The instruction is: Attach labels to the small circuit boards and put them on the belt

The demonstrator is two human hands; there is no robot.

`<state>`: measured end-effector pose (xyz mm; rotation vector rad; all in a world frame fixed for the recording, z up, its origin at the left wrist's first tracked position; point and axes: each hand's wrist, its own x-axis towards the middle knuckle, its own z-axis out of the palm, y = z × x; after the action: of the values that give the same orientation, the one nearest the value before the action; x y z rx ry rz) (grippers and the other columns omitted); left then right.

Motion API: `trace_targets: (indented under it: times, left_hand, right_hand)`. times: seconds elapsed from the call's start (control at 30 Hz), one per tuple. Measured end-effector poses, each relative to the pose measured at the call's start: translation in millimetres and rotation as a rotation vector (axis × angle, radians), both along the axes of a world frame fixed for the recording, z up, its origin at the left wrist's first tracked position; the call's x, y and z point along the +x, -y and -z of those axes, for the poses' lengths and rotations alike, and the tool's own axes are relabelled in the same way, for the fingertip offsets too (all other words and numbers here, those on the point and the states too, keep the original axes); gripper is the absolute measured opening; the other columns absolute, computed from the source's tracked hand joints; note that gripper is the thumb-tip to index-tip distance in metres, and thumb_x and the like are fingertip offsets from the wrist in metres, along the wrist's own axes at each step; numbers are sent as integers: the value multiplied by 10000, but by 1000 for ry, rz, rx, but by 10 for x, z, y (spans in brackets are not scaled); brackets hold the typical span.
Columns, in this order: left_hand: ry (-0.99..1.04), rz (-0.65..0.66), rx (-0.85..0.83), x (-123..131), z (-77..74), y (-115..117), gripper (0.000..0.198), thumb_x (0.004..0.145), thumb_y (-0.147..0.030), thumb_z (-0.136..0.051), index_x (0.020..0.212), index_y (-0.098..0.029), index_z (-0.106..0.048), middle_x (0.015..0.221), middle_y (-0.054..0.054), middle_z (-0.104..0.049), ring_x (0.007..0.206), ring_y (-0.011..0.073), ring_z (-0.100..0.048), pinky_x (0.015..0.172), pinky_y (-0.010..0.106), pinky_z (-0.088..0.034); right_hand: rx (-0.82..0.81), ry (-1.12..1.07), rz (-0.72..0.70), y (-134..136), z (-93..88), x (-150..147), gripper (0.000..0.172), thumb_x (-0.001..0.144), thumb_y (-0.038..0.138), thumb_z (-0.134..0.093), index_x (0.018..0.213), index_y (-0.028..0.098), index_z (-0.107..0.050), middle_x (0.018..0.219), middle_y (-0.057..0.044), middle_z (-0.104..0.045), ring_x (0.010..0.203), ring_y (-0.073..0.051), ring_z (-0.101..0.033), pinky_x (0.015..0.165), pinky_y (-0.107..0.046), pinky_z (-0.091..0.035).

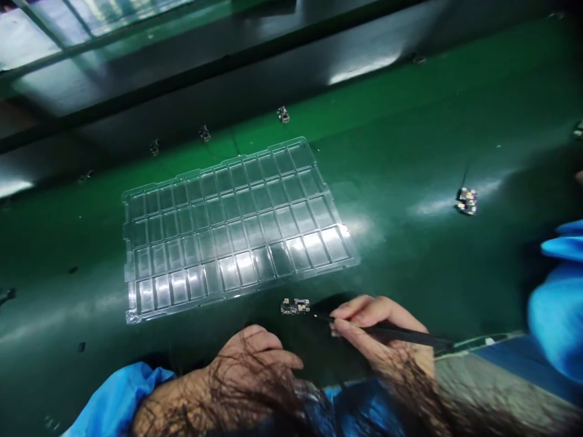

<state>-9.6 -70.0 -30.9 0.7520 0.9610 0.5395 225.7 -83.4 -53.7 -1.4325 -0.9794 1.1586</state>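
Observation:
A small dark circuit board [295, 306] lies flat on the green work surface, between my two hands. My right hand [382, 328] pinches slim black tweezers [405, 335], whose tip points left and stops just short of the board's right end. To the lower left of the board, my left hand [255, 355] rests with its fingers curled together, and nothing shows in them. Strands of hair hang across both hands and hide part of them. Beyond the board lies a clear plastic tray [241, 296] with rows of rectangular compartments.
Another small board [467, 201] lies to the right. Several small components, one of them a metallic part [283, 114], sit along the far side by a dark ledge [255, 79]. Small black bits [81, 347] lie at left. A blue sleeve [558, 303] of another person reaches in at right.

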Motion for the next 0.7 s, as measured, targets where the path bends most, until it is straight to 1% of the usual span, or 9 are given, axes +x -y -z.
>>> trace_targets:
  times: [0.07,0.13,0.17,0.23,0.3,0.4,0.5,0.57,0.7]
  left_hand:
    - [-111,284,283,12,37,-47,246,622,-177,-665,798,-345,-624,993,-62,-620,985,185,-511,929,293,-221]
    - [-246,480,613,16,52,-77,233,770,-186,-522,942,-337,-567,1181,-102,-475,1130,120,-383,998,274,-125]
    - [-334,540,803,17,51,-84,209,812,-187,-461,964,-297,-553,1240,-87,-410,1160,107,-340,1011,274,-116]
    - [-542,640,1180,21,42,-90,175,850,-215,-383,910,-219,-548,1306,-26,-326,1191,119,-285,1020,287,-137]
    - [-727,733,1436,32,33,-95,210,859,-252,-337,821,-200,-537,1323,7,-305,1204,143,-260,1017,316,-177]
    - [-833,760,1511,55,35,-106,238,863,-237,-307,802,-201,-534,1295,7,-360,1197,145,-277,991,309,-263]
    - [-842,706,1532,67,55,-103,263,881,-189,-267,955,-184,-520,1255,4,-416,1176,139,-316,953,283,-343]
    - [-810,693,1524,64,68,-91,269,896,-224,-263,1034,-172,-488,1257,21,-413,1174,153,-319,950,287,-357]
    - [-795,663,1509,50,84,-71,231,884,-265,-340,1046,-176,-478,1259,21,-409,1173,162,-323,965,289,-349]
  right_hand:
    - [18,39,-26,-8,52,-81,210,696,289,-901,664,307,-694,702,42,-760,639,-160,-752,553,-211,-638]
    - [46,73,-53,-19,95,-117,199,728,270,-880,663,289,-693,714,43,-773,654,-131,-755,610,-179,-640]
    - [58,88,-69,-24,112,-124,194,746,257,-868,671,283,-691,724,45,-779,665,-120,-756,634,-167,-639]
    - [79,108,-97,-28,131,-126,179,774,233,-847,701,279,-691,746,51,-788,689,-106,-762,665,-154,-640]
    - [88,132,-114,-21,132,-127,173,791,222,-836,723,282,-687,753,61,-791,696,-98,-762,673,-143,-640]
    - [116,174,-138,3,106,-140,177,804,223,-827,733,285,-677,775,67,-792,687,-91,-759,663,-132,-639]
    - [147,222,-160,9,68,-167,183,823,219,-806,741,291,-660,786,74,-789,670,-87,-755,648,-128,-639]
    - [141,239,-172,-6,46,-186,191,829,222,-798,745,296,-643,775,85,-784,661,-86,-754,640,-125,-641]
    - [133,249,-191,-44,32,-201,187,837,218,-786,757,305,-640,767,93,-779,644,-89,-754,636,-130,-651]
